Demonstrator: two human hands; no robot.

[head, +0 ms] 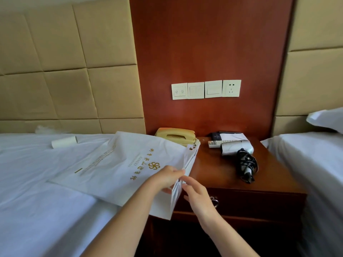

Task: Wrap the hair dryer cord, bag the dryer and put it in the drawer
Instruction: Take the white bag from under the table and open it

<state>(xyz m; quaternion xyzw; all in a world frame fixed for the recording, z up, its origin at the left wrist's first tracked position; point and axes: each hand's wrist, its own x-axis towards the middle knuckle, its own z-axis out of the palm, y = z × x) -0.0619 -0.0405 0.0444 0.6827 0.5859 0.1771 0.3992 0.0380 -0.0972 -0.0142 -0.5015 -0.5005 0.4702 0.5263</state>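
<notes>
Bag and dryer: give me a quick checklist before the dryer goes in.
1. Cord wrapped: ok, bundled around the dryer handle.
2. Hair dryer within reach: ok, lying on the nightstand, free of both hands.
3. Bag mouth open: not ok, left hand pinches the edge and right hand is at it, layers barely parted.
4. Plug out of wall socket: ok, socket empty.
5. Drawer open: not ok, shut.
6. Room inside drawer: cannot tell.

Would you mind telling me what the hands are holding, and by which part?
The left hand pinches the white bag at its open edge; the right hand touches that same edge, its grip unclear.
</notes>
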